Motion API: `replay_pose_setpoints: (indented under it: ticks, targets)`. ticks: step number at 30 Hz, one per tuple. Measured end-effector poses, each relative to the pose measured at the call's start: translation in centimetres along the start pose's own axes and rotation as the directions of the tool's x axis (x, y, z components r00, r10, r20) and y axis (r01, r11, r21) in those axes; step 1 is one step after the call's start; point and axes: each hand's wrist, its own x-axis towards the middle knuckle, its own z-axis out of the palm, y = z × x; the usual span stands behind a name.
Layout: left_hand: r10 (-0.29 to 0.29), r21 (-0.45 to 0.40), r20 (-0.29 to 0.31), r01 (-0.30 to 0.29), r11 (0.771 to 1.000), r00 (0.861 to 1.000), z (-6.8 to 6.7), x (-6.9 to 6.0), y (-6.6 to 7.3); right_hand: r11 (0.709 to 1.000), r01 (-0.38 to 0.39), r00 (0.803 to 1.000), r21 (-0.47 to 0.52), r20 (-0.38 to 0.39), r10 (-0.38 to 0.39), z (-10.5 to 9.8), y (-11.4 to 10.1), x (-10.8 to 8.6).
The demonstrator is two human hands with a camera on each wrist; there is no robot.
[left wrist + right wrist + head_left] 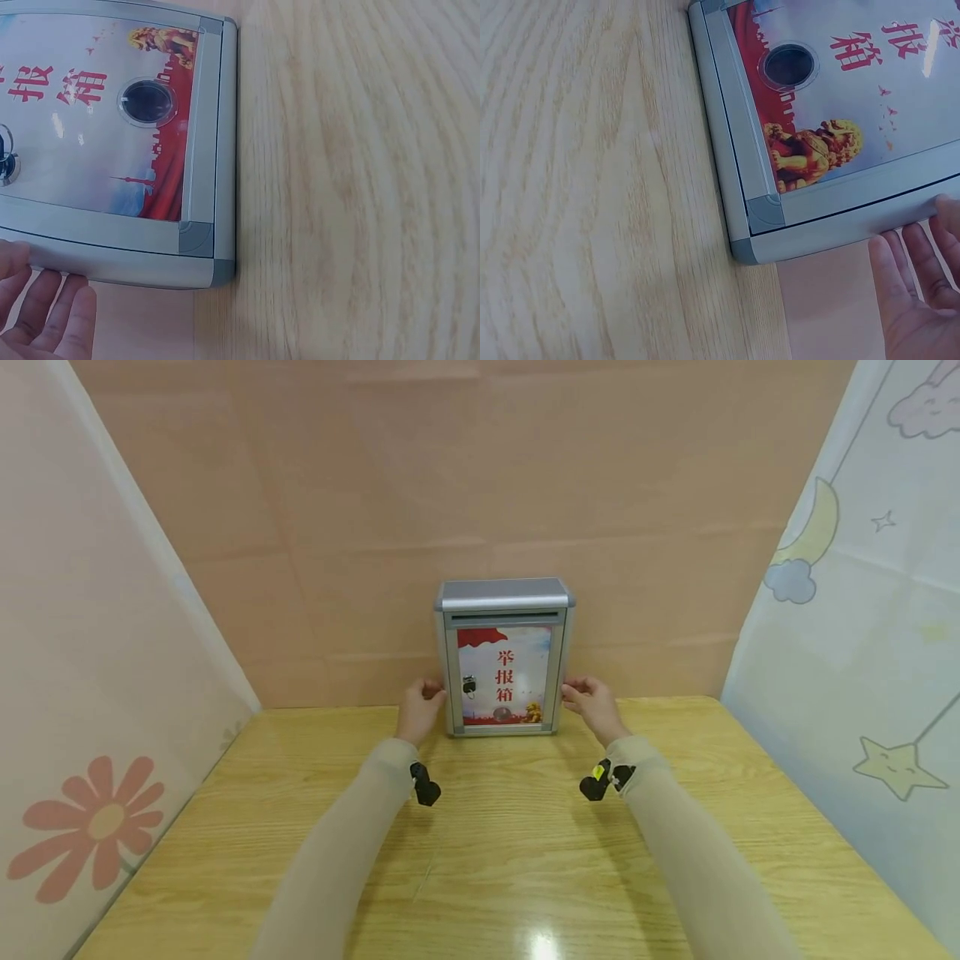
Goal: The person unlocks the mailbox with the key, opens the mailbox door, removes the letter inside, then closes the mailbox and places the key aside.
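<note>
A silver-framed metal box with red lettering on its front panel stands upright on the wooden table, close to the back wall. A slot runs along its top front, and a small lock with a key ring is on the left of the panel. My left hand holds the box's left side low down, fingertips at the side edge. My right hand grips the opposite side, thumb and fingers at the frame. A round dark window shows low on the panel.
The wooden table extends toward me from the box. Behind it hangs a plain tan covering. A flower-printed sheet stands at the left, and one with a moon and star at the right.
</note>
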Motion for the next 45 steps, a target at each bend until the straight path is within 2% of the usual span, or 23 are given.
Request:
replay_pose_setpoints:
  ticks: [8,17,25,33,45]
  targets:
    - [0.035,0.016,-0.030,-0.034,0.999,0.999,0.3,-0.5,-0.3,1.000,0.003,1.000,0.001,0.007,-0.003,-0.4,0.1,-0.9]
    - [0.069,0.018,-0.053,-0.068,0.998,0.996,0.2,-1.0,0.2,1.000,0.007,1.000,0.002,0.013,-0.007,-0.6,-0.3,-1.4]
    - [0.060,0.035,-0.057,-0.058,0.998,0.997,0.3,-1.2,0.2,1.000,-0.013,1.000,-0.001,0.013,0.013,-0.6,-0.3,-1.4]
    - [0.070,0.008,-0.059,-0.070,0.998,0.996,0.5,-0.9,-0.3,1.000,-0.027,0.999,0.006,0.019,0.026,-0.8,-0.7,-1.6]
    - [0.046,0.017,-0.054,-0.046,0.999,0.997,0.4,-1.0,-0.1,1.000,-0.010,1.000,-0.002,0.028,0.010,-0.9,-0.3,-1.6]
